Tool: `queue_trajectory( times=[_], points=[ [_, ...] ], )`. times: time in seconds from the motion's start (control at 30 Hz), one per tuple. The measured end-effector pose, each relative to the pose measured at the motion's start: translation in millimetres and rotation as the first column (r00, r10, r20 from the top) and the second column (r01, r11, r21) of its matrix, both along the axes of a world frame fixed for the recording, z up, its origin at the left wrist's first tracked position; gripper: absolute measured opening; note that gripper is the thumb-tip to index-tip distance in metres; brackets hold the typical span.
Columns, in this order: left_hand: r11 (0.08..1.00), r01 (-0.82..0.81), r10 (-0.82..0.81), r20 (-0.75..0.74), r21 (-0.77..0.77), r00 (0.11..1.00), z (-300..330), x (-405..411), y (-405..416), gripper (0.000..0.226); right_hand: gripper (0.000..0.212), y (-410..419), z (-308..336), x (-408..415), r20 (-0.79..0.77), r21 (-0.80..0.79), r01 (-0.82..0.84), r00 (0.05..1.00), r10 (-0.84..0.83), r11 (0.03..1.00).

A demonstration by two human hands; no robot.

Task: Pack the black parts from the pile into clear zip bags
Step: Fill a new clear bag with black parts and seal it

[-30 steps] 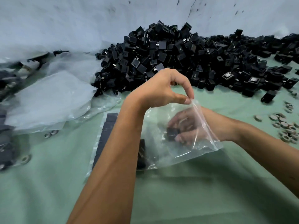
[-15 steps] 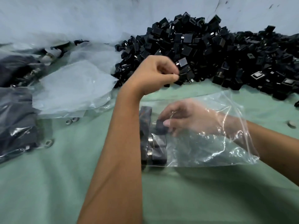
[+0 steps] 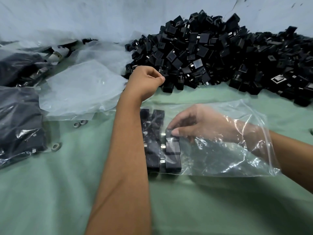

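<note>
While the right hand (image 3: 194,123) reaches deep inside a clear plastic zip bag (image 3: 225,155) lying flat on the pale green surface (image 3: 59,192), its curled fingers (image 3: 175,132) pinch a small black rectangular plastic part (image 3: 170,134) and hold it at the top of a short column of like parts already lined up in the bag. Two such columns of boxy black parts with small metal tabs (image 3: 157,141) lie side by side at the bag's closed left end, partly hidden behind the left forearm. The left hand (image 3: 145,80) is stretched forward to the near edge of the large heap of loose black parts (image 3: 220,53) piled against the pale wall; its fingers are curled in with thumb against forefinger, and whether they have hold of a part cannot be told. Left of the heap lies a stack of empty clear bags (image 3: 81,89), and further left are filled bags of dark parts (image 3: 18,126). A few small grey metal rings (image 3: 78,123) lie on the surface near those bags.
</note>
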State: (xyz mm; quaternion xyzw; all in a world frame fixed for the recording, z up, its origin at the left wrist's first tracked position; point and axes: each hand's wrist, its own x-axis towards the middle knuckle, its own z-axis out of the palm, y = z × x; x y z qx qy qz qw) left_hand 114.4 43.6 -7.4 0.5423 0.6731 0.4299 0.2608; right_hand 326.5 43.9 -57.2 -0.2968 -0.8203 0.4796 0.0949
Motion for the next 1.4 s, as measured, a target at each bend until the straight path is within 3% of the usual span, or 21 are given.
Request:
queue_trajectory(
  times=[0.2, 0.37, 0.5, 0.63, 0.7, 0.77, 0.87, 0.97, 1.07, 1.13, 1.3, 1.4],
  points=[
    [0.995, 0.087, -0.088, -0.003, -0.052, 0.996, -7, 8, 1, 0.009, 0.039, 2, -5, 20, -0.114, 0.001, 0.031, 0.993, -0.030, 1.000],
    [0.901, 0.385, -0.397, -0.024, -0.201, 0.918, -11, 22, -1, 0.007, 0.034, 8, 4, 83, -0.119, -0.123, 0.003, 0.993, -0.018, 0.992],
    [0.829, 0.446, -0.498, -0.082, -0.336, 0.863, -8, 22, -6, 0.007, 0.016, 6, 21, 124, -0.072, -0.102, 0.096, 0.992, -0.104, 0.990],
    [0.852, 0.387, -0.439, -0.079, -0.352, 0.895, -6, 6, -6, 0.010, 0.016, 13, 38, 147, 0.143, -0.049, 0.271, 0.954, -0.262, 0.961],
    [0.857, 0.363, -0.415, -0.072, -0.365, 0.907, -9, 1, -5, 0.014, 0.015, 23, 43, 145, 0.162, 0.130, 0.434, 0.878, -0.451, 0.891],
    [0.860, 0.342, -0.396, -0.075, -0.379, 0.915, -12, 0, -6, 0.015, 0.017, 34, 48, 133, 0.042, 0.291, 0.594, 0.775, -0.631, 0.750],
    [0.856, 0.332, -0.398, -0.096, -0.396, 0.912, -14, 1, -4, 0.014, 0.016, 46, 58, 99, -0.154, 0.348, 0.679, 0.722, -0.675, 0.647],
    [0.881, 0.287, -0.347, -0.100, -0.377, 0.933, -17, 0, -3, 0.011, 0.012, 52, 65, 52, -0.147, 0.439, 0.607, 0.775, -0.614, 0.662],
    [0.935, 0.167, -0.225, -0.158, -0.314, 0.962, -18, -2, -3, 0.007, 0.008, 53, 59, 1, 0.073, 0.607, 0.346, 0.872, -0.483, 0.715],
    [0.954, 0.098, -0.155, -0.185, -0.283, 0.970, -18, -6, -3, 0.011, 0.021, 56, 50, -29, 0.186, 0.702, 0.191, 0.881, -0.435, 0.686],
    [0.959, 0.092, -0.141, -0.167, -0.269, 0.976, -17, -10, -6, 0.017, 0.056, 69, 32, -77, 0.284, 0.719, 0.216, 0.776, -0.563, 0.661],
    [0.958, 0.088, -0.141, -0.181, -0.272, 0.973, -18, -10, -3, 0.015, 0.045, 69, 26, -85, 0.292, 0.729, 0.183, 0.788, -0.542, 0.660]
  ],
)
